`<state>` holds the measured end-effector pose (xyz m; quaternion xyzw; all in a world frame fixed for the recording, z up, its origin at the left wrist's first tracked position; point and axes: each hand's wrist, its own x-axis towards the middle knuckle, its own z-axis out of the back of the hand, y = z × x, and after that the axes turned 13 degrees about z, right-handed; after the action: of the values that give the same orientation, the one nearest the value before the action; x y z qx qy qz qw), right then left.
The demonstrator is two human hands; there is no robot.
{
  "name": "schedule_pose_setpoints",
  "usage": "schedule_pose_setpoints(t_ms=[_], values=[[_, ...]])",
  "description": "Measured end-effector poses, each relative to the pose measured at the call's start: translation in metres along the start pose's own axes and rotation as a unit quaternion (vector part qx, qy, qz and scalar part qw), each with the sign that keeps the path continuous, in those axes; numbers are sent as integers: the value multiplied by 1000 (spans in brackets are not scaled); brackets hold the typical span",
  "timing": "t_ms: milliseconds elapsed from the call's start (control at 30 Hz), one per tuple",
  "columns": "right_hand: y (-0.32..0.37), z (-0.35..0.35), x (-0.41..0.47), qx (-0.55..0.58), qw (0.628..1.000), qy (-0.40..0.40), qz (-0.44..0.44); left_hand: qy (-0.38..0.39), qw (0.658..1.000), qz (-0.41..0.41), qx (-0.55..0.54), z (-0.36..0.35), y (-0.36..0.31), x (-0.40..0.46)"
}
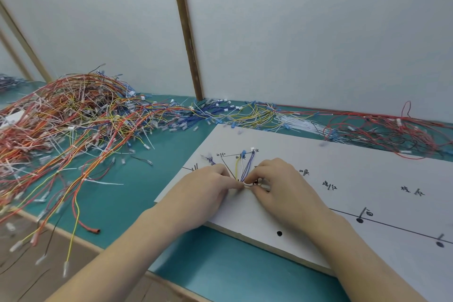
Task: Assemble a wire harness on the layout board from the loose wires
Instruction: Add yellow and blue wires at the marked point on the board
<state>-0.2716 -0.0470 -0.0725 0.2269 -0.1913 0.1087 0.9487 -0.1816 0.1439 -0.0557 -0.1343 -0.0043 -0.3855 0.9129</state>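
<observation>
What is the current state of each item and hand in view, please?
Left hand: pinches the wire bundle.
Right hand: pinches the same bundle.
Wire bundle: fanned out on the board, gathered at the fingertips.
Layout board: flat on the table.
Loose wires: heaped, tangled.

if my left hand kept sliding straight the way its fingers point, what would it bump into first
Most likely your right hand: the left hand points across the layout board at it, and their fingertips already meet over the small wire bundle they pinch.

Teal tabletop (137, 193), pale wall panels (318, 32), wooden dividing strips (187, 32)
</observation>
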Motion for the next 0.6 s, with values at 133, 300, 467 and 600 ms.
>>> schedule_pose_setpoints(t_ms=[133,300,467,600], values=[[2,-3,0,-19,1000,-4,11,-9,1000,16,7,7,-1,0],[6,-7,0,-30,999,-1,20,-30,998,53,20,18,7,0],[12,-11,0,-31,998,-9,52,-6,996,86,-6,41,27,9],[16,-14,3,-52,996,7,77,49,990,104,-81,56,48,31]])
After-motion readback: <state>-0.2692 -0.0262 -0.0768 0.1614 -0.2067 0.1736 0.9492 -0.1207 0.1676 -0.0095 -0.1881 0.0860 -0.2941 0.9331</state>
